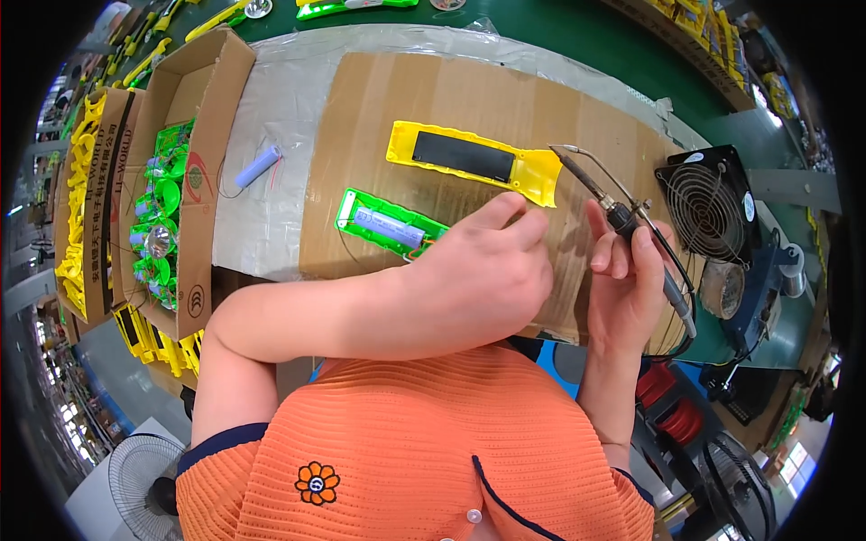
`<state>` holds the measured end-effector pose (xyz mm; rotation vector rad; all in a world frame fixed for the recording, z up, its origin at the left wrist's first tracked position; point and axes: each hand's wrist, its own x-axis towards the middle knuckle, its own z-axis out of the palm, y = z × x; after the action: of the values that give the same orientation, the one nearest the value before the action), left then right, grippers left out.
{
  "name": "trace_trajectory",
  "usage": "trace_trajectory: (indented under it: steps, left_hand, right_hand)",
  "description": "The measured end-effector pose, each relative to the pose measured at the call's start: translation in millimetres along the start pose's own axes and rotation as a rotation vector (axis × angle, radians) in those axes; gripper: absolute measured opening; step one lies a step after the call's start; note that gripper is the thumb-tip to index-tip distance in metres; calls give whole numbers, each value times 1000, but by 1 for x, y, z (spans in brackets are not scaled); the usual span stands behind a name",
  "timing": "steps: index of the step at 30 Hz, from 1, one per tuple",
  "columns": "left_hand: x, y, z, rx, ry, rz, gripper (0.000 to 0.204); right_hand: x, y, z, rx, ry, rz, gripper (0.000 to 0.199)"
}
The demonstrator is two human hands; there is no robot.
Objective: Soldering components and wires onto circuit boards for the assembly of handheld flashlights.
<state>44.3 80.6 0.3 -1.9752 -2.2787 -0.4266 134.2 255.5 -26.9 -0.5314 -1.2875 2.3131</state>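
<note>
My left arm reaches across the cardboard sheet (361,117), and my left hand (501,266) is closed, its fingers curled. It covers the right end of a green plastic casing (365,236) that has a lilac cylindrical battery (390,225) in it. Whatever the fingers grip is hidden. Between thumb and fingers, my right hand (627,284) holds a soldering iron (621,219) with a thin metal tube along it. The iron's tip points up and left, by the flared end of a yellow casing half (532,180) with a black panel (462,156).
On the left, a carton (236,77) holds green lamp assemblies (158,194); another battery (259,166) lies beside it. Yellow parts (79,216) fill a box farther left. A black fan (708,203), a tape roll (723,288) and a blue solder-reel stand (758,302) stand right.
</note>
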Motion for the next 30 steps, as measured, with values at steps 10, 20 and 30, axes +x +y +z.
trace_trajectory:
  steps: [10, 20, 30]
  left_hand:
    - [7, -11, -7, -77, -157, 92, 8]
    - [-65, -54, -16, -166, 386, -747, 14]
    - [-40, -56, -11, -586, 183, -658, 6]
  right_hand:
    - [1, 4, -6, 33, 0, -23, 11]
    - [9, 11, 10, 37, -144, 47, 13]
    - [-11, 1, -12, -185, -168, 86, 12]
